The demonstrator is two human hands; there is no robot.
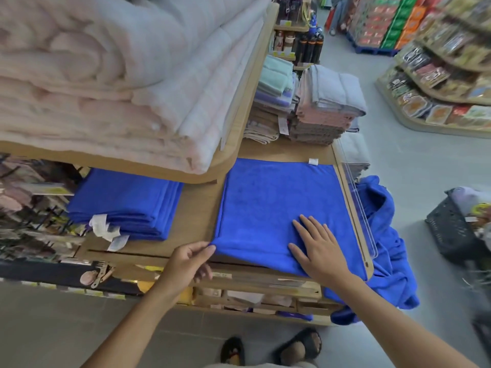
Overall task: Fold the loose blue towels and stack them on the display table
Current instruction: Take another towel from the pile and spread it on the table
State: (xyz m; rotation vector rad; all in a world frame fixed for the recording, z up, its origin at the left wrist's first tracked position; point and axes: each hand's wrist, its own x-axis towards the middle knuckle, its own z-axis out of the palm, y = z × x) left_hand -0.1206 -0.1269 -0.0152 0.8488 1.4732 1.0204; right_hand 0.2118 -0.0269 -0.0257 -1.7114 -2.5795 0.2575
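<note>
A blue towel [271, 203] lies flat on the wooden display table [196, 213], folded into a broad rectangle with a white tag at its far edge. My left hand [190, 262] pinches the towel's near left corner. My right hand [316, 247] lies flat on its near right part, fingers spread. A stack of folded blue towels [127, 203] with white labels sits to the left, partly under the upper shelf. Loose blue towels [385, 245] hang in a heap over the table's right end down toward the floor.
An upper shelf [231, 144] piled with pale quilts overhangs the table's back left. Folded towel stacks [316, 112] stand behind. A clear plastic guard [361, 208] edges the table's right side. A black crate [457, 229] sits on the floor at right.
</note>
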